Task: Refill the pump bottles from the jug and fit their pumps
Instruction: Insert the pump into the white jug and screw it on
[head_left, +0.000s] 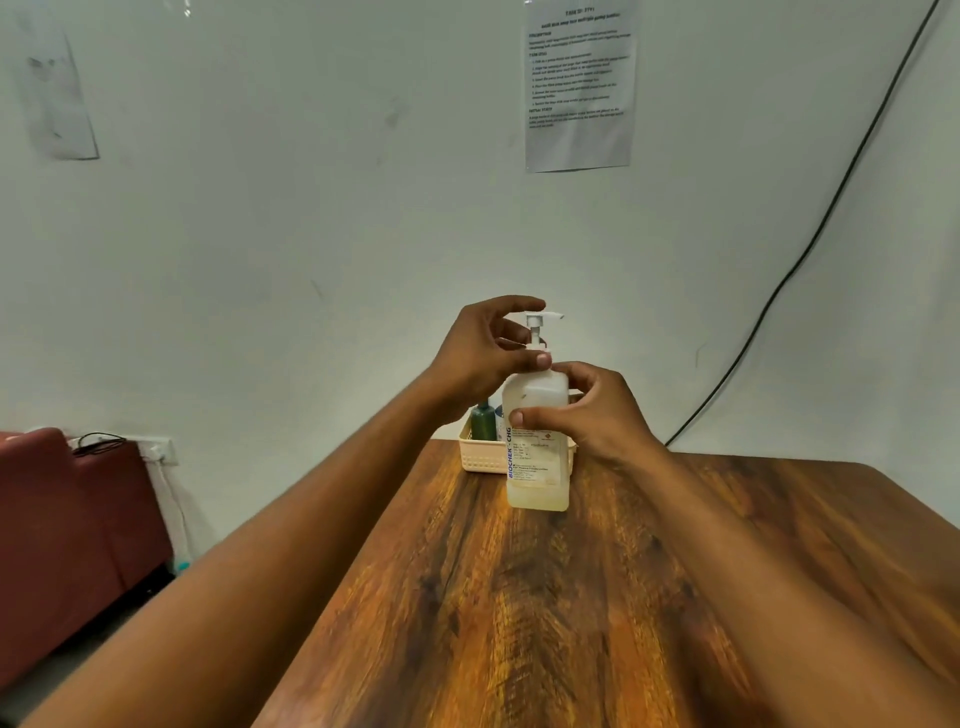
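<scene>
Pump bottle (537, 457) btwn both hands (597, 410)

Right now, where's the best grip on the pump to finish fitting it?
Grip the pump at its collar, where it meets the bottle neck, coming from above and the left as the left hand does. The nozzle juts right and would only swing; the right hand steadies the upright bottle.
</scene>
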